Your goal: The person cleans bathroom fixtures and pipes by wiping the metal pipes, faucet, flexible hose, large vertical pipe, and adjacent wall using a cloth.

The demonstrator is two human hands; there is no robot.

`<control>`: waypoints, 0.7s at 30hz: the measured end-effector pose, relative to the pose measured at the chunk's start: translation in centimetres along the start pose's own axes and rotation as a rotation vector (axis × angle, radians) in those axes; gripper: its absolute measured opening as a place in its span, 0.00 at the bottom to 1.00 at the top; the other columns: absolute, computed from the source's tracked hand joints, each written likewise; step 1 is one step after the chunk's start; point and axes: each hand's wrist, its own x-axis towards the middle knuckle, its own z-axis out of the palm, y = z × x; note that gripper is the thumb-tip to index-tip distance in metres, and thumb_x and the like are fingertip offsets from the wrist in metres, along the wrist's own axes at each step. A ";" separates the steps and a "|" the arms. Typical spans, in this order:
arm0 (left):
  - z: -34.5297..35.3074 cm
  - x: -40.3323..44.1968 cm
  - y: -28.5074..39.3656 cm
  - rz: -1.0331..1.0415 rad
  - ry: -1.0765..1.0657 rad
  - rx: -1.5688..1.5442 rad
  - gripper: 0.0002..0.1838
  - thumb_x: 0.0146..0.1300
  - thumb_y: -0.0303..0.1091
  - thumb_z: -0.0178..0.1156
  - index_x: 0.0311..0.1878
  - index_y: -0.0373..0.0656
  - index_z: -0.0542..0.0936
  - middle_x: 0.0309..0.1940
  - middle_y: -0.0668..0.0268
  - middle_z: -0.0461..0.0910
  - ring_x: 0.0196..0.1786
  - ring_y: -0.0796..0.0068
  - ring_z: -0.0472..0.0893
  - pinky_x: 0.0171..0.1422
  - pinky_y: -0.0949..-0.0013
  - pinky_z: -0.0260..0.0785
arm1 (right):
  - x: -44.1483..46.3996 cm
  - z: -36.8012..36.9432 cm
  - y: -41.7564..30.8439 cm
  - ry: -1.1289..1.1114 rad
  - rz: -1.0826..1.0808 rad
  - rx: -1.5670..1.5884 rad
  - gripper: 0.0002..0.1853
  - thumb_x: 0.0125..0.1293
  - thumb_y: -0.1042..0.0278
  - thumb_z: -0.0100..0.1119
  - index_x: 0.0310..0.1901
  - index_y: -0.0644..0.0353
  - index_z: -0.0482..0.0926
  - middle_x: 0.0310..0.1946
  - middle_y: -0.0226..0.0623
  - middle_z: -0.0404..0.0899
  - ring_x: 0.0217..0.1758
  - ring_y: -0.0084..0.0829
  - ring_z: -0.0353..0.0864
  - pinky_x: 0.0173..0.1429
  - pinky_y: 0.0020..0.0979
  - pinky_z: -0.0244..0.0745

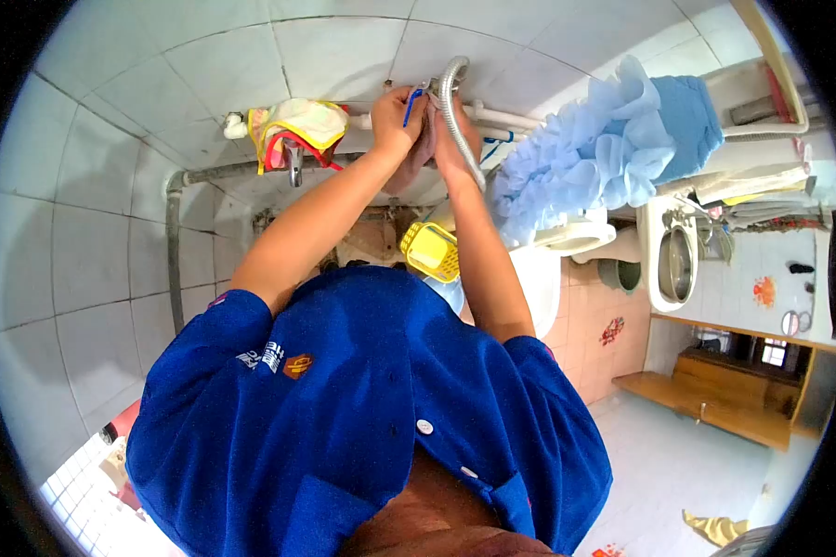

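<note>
My left hand (pixel 396 121) is closed at the wall pipe, its fingers around the upper part of a dull pink cloth (pixel 418 156). A narrow blue lever (pixel 411 109) shows right at those fingers, beside a small metal fitting. My right hand (pixel 457 139) is at the other side of the cloth, partly hidden behind a braided metal hose (pixel 450 97). Its fingers are curled, but what they grip is hard to see. The hose arches from the fitting and hangs down over the right wrist. The cloth droops between both hands.
A patterned cloth with yellow edging (pixel 297 125) hangs over a tap at left. Below the hands is a yellow plastic basket (pixel 432 251). Ruffled light-blue fabric (pixel 585 158) sits close on the right, near a white washbasin (pixel 669 265). A grey pipe (pixel 174 251) runs along the left wall.
</note>
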 end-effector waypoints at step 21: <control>-0.8 0.6 0.1 0.041 -0.128 0.226 0.08 0.64 0.31 0.58 0.37 0.36 0.81 0.27 0.55 0.82 0.31 0.65 0.81 0.38 0.64 0.71 | -0.4 0.9 0.8 0.169 -0.069 0.015 0.20 0.67 0.53 0.59 0.59 0.46 0.79 0.44 0.46 0.84 0.47 0.43 0.84 0.51 0.38 0.76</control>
